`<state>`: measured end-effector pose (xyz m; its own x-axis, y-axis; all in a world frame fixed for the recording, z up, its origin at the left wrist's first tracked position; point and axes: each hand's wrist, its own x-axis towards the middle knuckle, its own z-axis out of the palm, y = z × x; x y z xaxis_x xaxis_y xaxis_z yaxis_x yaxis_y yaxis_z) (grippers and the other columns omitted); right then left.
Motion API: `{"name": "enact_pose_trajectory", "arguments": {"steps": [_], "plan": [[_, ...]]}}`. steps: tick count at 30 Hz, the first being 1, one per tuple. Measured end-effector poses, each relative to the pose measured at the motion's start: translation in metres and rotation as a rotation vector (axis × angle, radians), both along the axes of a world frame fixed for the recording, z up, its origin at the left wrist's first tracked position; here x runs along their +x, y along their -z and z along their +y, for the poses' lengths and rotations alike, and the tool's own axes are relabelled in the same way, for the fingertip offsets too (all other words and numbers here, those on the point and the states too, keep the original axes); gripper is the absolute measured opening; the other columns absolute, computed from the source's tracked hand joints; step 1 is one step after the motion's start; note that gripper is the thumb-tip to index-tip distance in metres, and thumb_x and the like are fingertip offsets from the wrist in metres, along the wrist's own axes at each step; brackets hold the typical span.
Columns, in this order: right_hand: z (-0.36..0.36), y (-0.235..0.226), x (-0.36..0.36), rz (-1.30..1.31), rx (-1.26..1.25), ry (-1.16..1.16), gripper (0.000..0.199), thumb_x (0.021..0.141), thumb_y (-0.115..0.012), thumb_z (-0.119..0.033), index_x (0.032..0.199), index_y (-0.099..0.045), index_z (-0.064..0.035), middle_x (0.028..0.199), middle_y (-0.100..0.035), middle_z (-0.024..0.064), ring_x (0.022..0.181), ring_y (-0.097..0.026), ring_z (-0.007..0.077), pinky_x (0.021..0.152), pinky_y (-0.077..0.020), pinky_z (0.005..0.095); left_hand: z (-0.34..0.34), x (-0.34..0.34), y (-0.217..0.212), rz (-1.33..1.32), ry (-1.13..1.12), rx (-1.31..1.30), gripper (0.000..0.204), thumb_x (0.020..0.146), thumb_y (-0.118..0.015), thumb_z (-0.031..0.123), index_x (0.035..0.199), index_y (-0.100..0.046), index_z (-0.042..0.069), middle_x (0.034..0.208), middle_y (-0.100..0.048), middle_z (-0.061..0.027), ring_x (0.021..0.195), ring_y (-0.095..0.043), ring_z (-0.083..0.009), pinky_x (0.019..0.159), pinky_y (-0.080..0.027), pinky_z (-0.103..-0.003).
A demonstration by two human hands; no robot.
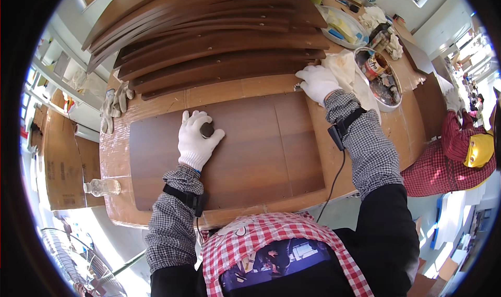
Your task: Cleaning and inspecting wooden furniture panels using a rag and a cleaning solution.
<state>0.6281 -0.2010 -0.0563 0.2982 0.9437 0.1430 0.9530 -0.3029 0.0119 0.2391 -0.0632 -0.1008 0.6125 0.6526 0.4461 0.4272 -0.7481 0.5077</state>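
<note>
We see both forearms come up from the lower edge in checked sleeves, each with a dark strap at the wrist, and both hands in white knit gloves. The left hand (195, 139) lies knuckles up on the dark brown wooden panel (261, 146), its fingers curled around a small dark pad (207, 129) that it presses against the surface; only a little of the pad shows between the thumb and the forefinger. The right arm reaches farther forward and to the right, and the right hand (317, 82) rests beyond the panel's far right corner, its fingers bent over the near end of a stack of dark wooden slats (209, 62); we cannot tell whether it grips a slat or only leans on it.

The panel lies flat on the worktable (117, 192), directly under the left hand and just nearer than the right one. Right of the right hand sits a round basin of tins and rags (383, 80), with a pale cloth (342, 62) between them. Left of the left hand, well apart, a spare pair of gloves (114, 103) rests at the table's edge.
</note>
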Motion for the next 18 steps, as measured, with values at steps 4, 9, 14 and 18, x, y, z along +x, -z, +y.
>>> {"name": "enact_pose_trajectory", "arguments": {"steps": [4, 9, 14, 18], "plan": [[0.007, 0.002, 0.002, -0.078, -0.168, -0.025, 0.028, 0.093, -0.067, -0.031, 0.114, -0.078, -0.0152, 0.116, -0.072, 0.0109, 0.112, -0.067, 0.0323, 0.098, -0.0536, 0.0445, -0.004, -0.001, -0.005, 0.037, -0.006, -0.043, 0.034, 0.075, -0.088, 0.019, 0.099, -0.070, 0.003, 0.117, -0.073, -0.0153, 0.127, -0.063, -0.0415, 0.127, -0.032, -0.057], [0.009, -0.011, -0.005, -0.036, -0.360, 0.179, 0.029, 0.096, -0.067, -0.034, 0.110, -0.079, -0.0124, 0.118, -0.075, 0.0127, 0.114, -0.069, 0.0344, 0.097, -0.0552, 0.0466, -0.002, -0.001, -0.007, 0.029, -0.004, -0.014, 0.034, 0.074, -0.087, 0.019, 0.098, -0.070, 0.002, 0.114, -0.074, -0.0150, 0.122, -0.065, -0.0410, 0.126, -0.033, -0.057], [-0.013, -0.011, -0.015, 0.112, -0.190, 0.280, 0.031, 0.098, -0.066, -0.035, 0.114, -0.073, -0.0098, 0.114, -0.075, 0.0161, 0.109, -0.071, 0.0367, 0.095, -0.0551, 0.0482, -0.002, 0.002, -0.013, 0.045, 0.017, -0.051, 0.034, 0.075, -0.088, 0.021, 0.098, -0.071, 0.002, 0.113, -0.074, -0.0153, 0.124, -0.065, -0.0406, 0.126, -0.033, -0.057], [-0.046, -0.022, -0.052, 0.443, 0.167, 0.391, 0.030, 0.099, -0.063, -0.029, 0.120, -0.065, -0.0084, 0.111, -0.074, 0.0201, 0.107, -0.069, 0.0414, 0.094, -0.0543, 0.0494, -0.003, 0.001, -0.008, -0.031, -0.003, 0.058, 0.031, 0.071, -0.086, 0.024, 0.089, -0.070, 0.003, 0.099, -0.073, -0.0125, 0.106, -0.067, -0.0376, 0.118, -0.040, -0.055]]}}
